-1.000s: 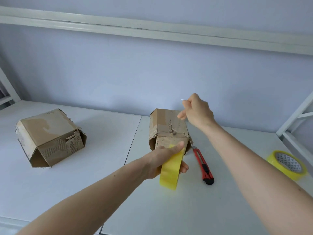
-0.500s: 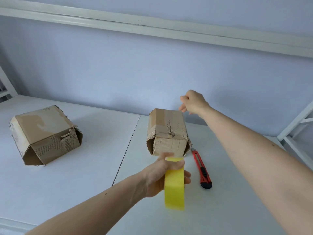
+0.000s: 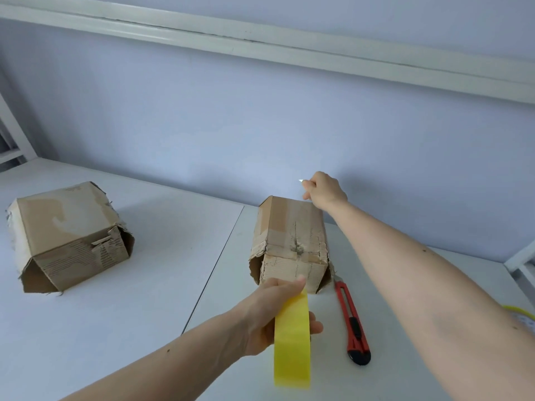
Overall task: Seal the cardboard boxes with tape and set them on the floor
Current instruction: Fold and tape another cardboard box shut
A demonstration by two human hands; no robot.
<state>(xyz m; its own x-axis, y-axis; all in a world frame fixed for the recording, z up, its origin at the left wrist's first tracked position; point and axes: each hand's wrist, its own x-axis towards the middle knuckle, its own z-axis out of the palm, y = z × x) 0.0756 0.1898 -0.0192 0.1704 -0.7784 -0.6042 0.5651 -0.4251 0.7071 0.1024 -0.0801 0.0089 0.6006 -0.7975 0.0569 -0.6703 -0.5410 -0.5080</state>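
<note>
A worn, dented cardboard box (image 3: 291, 241) of corrugated board stands mid-surface; a second torn box (image 3: 69, 238) lies well apart to its left. A glossy yellow tape roll (image 3: 292, 340) is gripped edge-on by the left hand (image 3: 269, 316) near the first box. The right hand (image 3: 325, 190) is clenched, pinching a tape end above the box's far edge. A red utility knife (image 3: 351, 322) lies on the white surface (image 3: 115, 314), before a pale blue wall (image 3: 260, 125). No writing can be read.

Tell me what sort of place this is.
Probably a plain packing or work bench indoors: white tabletops against a bare wall, worn cardboard boxes, a yellow tape roll and a red utility knife.
</note>
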